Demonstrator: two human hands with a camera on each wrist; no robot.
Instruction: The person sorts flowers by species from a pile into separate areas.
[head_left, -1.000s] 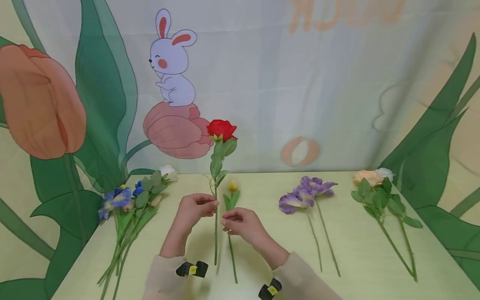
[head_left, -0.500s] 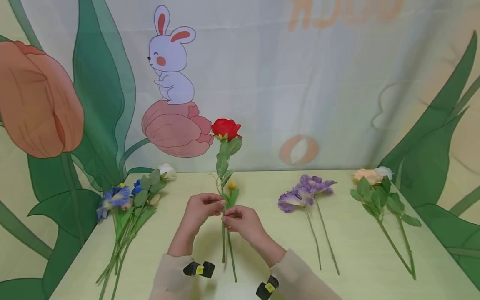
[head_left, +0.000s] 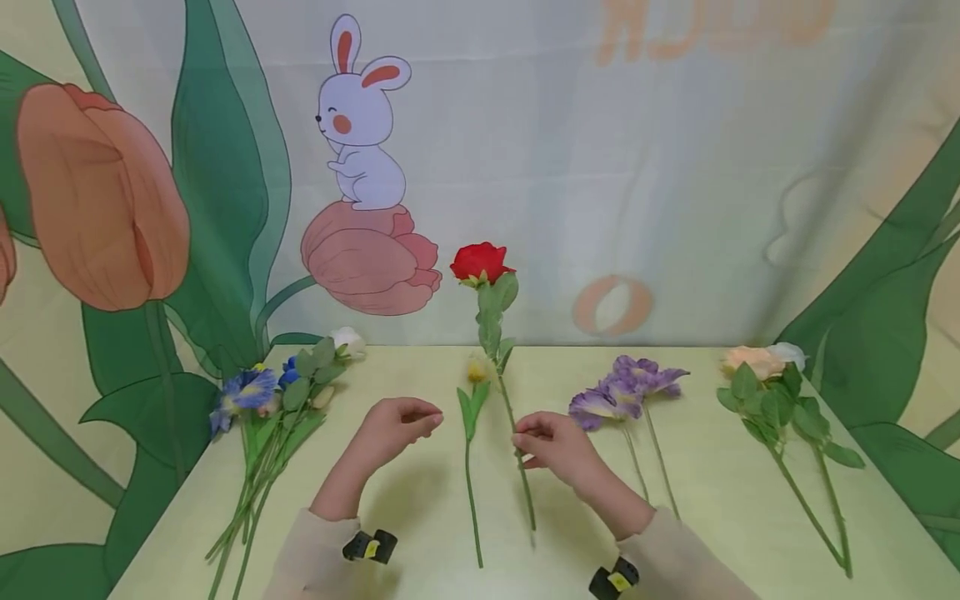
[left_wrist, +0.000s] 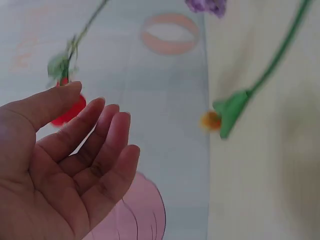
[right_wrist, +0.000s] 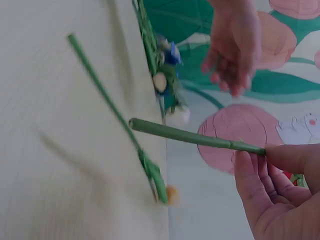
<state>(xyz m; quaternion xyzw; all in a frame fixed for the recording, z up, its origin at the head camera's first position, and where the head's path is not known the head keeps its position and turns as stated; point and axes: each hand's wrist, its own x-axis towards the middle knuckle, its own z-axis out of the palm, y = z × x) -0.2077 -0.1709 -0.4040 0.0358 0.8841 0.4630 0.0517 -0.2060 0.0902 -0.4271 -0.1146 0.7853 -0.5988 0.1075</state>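
My right hand (head_left: 558, 448) pinches the stem of a red rose (head_left: 482, 263) between thumb and fingers. The rose stands tilted over the table, its bloom up and leaning left. In the right wrist view the cut end of its green stem (right_wrist: 185, 135) points away from the fingertips. My left hand (head_left: 396, 429) is off to the left with relaxed, slightly bent fingers and nothing in them; the left wrist view shows its bare palm (left_wrist: 65, 185). Between the hands a yellow tulip (head_left: 477, 368) with green leaves lies on the table, its stem toward me.
On the left lies a bunch of mixed flowers (head_left: 251, 392), blue, white and others, with crossed stems. Two purple flowers (head_left: 626, 390) lie right of centre, their stems partly behind my right forearm. Peach and white roses (head_left: 753, 362) lie at the far right. A printed curtain (head_left: 525, 167) hangs behind the table.
The rose passed from my left hand to my right and moved right, past the tulip, its bloom now tilting left. My left hand let go and drew back left.
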